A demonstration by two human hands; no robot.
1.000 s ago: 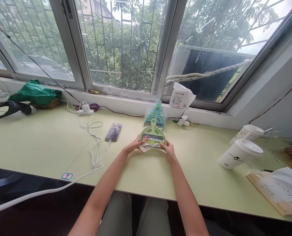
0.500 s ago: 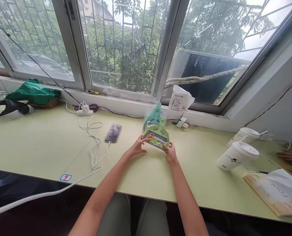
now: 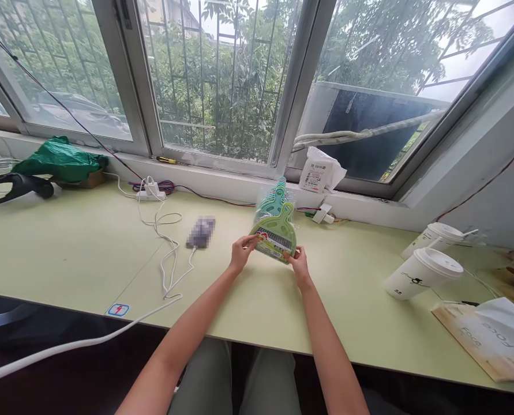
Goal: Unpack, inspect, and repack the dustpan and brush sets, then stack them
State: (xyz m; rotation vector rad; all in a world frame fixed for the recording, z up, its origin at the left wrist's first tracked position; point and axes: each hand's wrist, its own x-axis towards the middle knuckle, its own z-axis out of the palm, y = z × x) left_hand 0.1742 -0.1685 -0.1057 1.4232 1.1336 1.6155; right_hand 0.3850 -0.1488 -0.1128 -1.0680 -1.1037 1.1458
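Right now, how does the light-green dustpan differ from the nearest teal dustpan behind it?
Colour: the light-green dustpan is yellowish, the teal dustpan bluer.
Pose: the light-green dustpan's handle leans right in view; the teal dustpan's looks nearer upright.
Contact: left hand and right hand are on the light-green dustpan, neither on the teal dustpan.
Shared: a similar outline, with a narrow handle on top.

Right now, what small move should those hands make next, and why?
Perhaps tip the green dustpan slightly left: the left hand and right hand grip its edges, and it leans right, askew from the teal dustpans behind it.
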